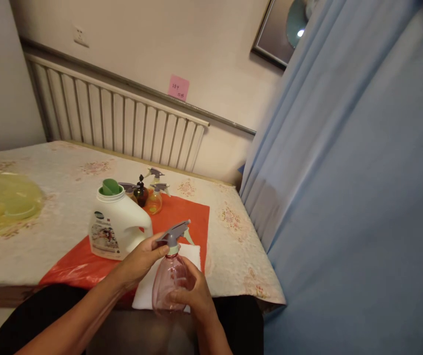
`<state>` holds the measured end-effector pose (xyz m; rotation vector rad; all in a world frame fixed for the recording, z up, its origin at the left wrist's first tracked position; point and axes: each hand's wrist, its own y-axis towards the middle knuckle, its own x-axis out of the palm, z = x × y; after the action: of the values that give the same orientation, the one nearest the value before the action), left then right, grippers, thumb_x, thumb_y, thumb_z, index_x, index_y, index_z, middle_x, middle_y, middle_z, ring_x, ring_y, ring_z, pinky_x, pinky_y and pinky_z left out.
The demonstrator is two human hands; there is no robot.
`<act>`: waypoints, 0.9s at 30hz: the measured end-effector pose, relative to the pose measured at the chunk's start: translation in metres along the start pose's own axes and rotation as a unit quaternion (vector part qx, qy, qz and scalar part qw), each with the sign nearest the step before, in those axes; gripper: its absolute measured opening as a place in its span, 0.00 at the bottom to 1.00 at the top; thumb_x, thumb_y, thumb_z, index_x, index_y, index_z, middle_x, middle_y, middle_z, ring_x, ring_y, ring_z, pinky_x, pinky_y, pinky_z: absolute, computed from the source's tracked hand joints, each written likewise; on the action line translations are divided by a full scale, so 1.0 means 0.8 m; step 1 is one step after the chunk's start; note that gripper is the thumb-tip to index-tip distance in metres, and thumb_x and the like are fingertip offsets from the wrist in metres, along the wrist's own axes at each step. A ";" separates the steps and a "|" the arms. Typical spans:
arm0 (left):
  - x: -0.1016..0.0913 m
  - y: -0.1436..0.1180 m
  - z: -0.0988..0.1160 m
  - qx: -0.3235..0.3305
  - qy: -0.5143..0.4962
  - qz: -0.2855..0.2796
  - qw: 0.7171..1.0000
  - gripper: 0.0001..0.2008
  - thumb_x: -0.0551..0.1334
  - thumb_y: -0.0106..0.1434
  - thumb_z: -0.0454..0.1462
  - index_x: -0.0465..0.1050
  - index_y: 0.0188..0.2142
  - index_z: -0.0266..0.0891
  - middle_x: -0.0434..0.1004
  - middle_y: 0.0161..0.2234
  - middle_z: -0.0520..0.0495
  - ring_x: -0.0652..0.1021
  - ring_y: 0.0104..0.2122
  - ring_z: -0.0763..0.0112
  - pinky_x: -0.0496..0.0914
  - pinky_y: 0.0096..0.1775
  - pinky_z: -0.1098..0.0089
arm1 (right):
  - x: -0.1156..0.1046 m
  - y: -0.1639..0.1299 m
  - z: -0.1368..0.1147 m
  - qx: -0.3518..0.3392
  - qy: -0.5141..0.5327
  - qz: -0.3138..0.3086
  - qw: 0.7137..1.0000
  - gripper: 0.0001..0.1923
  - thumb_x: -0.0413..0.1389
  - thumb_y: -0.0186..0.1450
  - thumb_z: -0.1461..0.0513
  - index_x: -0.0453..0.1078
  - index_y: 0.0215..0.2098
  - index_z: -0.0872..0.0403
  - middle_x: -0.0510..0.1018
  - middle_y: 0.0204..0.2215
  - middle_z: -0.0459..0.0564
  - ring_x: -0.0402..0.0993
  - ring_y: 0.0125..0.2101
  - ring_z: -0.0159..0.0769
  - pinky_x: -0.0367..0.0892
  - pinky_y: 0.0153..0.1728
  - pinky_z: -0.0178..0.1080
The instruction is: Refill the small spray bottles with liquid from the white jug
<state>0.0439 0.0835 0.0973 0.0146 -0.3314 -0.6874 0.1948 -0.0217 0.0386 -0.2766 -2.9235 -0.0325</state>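
I see left hand [143, 259] fingers clamped on grey sprayer [173, 235], right hand [191, 291] wrapped round pink bottle [169, 283] at desk [233, 246] edge, over towel [193, 252]. Bottle could tip off, spill. Jug [117, 224] near, could get bumped.

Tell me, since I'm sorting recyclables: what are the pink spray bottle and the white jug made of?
The pink spray bottle looks like thin clear tinted plastic: glossy and see-through, with a grey matte plastic trigger head. The white detergent jug seems opaque moulded plastic with a printed label.
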 end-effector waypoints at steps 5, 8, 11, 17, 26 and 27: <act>-0.010 0.002 -0.006 -0.017 -0.036 -0.035 0.999 0.22 0.72 0.53 0.44 0.76 0.45 0.37 0.82 0.36 0.46 0.77 0.35 0.64 0.67 0.40 0.68 | 0.001 0.001 0.008 0.025 0.035 0.003 0.999 0.46 0.72 0.35 0.62 0.71 0.55 0.50 0.79 0.45 0.49 0.74 0.43 0.46 0.70 0.43 0.46; -0.015 0.003 -0.009 -0.028 -0.062 -0.040 0.997 0.22 0.73 0.53 0.43 0.76 0.46 0.37 0.82 0.36 0.46 0.78 0.37 0.64 0.67 0.42 0.68 | 0.004 0.001 0.012 0.024 0.072 0.006 0.997 0.46 0.73 0.34 0.61 0.72 0.54 0.50 0.79 0.45 0.50 0.75 0.41 0.46 0.70 0.42 0.45; -0.014 0.001 -0.010 -0.037 -0.108 -0.045 0.992 0.22 0.73 0.52 0.42 0.76 0.46 0.38 0.82 0.38 0.46 0.78 0.37 0.66 0.68 0.42 0.69 | 0.008 -0.001 0.012 0.022 0.106 -0.006 0.994 0.46 0.73 0.34 0.60 0.73 0.53 0.51 0.80 0.44 0.50 0.76 0.40 0.45 0.70 0.40 0.43; -0.007 -0.001 -0.011 -0.051 -0.185 -0.046 0.980 0.20 0.73 0.54 0.37 0.76 0.46 0.37 0.81 0.36 0.47 0.79 0.36 0.69 0.71 0.41 0.70 | 0.013 -0.005 0.008 0.041 0.152 -0.032 0.987 0.44 0.72 0.38 0.60 0.71 0.54 0.52 0.81 0.40 0.51 0.78 0.38 0.44 0.70 0.37 0.41; -0.007 0.000 -0.009 -0.072 -0.207 -0.047 0.975 0.17 0.74 0.53 0.37 0.79 0.42 0.35 0.84 0.36 0.44 0.81 0.36 0.67 0.73 0.43 0.70 | 0.020 -0.014 -0.016 0.048 0.169 -0.070 0.982 0.40 0.71 0.39 0.59 0.72 0.52 0.53 0.81 0.35 0.49 0.77 0.34 0.41 0.68 0.35 0.39; -0.007 0.000 -0.008 -0.072 -0.205 -0.047 0.975 0.17 0.74 0.52 0.37 0.79 0.41 0.34 0.84 0.36 0.44 0.81 0.36 0.67 0.73 0.43 0.70 | 0.021 -0.014 -0.017 0.050 0.172 -0.069 0.981 0.40 0.71 0.39 0.59 0.73 0.51 0.54 0.80 0.35 0.49 0.77 0.34 0.41 0.68 0.34 0.38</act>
<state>0.0417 0.0866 0.0892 -0.2540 -0.6809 -0.8063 0.1797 -0.0302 0.0554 -0.0440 -2.5840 0.0420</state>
